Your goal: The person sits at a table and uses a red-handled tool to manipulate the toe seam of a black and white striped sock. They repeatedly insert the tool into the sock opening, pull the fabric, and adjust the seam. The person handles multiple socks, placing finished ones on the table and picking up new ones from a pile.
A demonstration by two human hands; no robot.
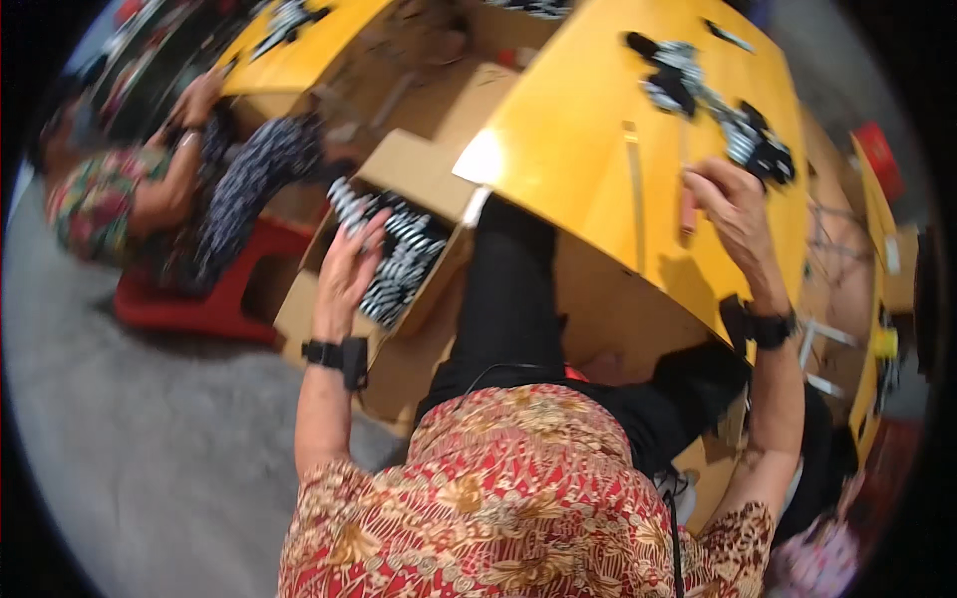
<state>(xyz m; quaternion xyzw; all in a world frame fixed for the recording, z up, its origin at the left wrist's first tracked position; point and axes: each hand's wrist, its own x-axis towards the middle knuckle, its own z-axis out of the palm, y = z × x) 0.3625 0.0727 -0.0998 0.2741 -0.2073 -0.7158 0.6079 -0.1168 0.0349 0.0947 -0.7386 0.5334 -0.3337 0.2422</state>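
Note:
My left hand (351, 267) is over an open cardboard box (414, 159) at my left. Its fingers look spread, and black-and-white striped knit pieces (404, 264) lie beneath and around them. One striped piece (346, 204) lies against the fingertips; blur hides whether they touch it. Above the yellow table, my right hand (731, 199) is closed on a slim tool with a red handle (688, 214). Just beyond that hand, black-and-white striped knit pieces (743, 135) lie in a loose row on the yellow tabletop (568, 130).
A flat, narrow strip (635, 194) lies on the table left of my right hand. A small dark tool (728, 35) lies near the far edge. At left, another person (130, 199) sits on a red stool (229, 289) at another yellow table (299, 50).

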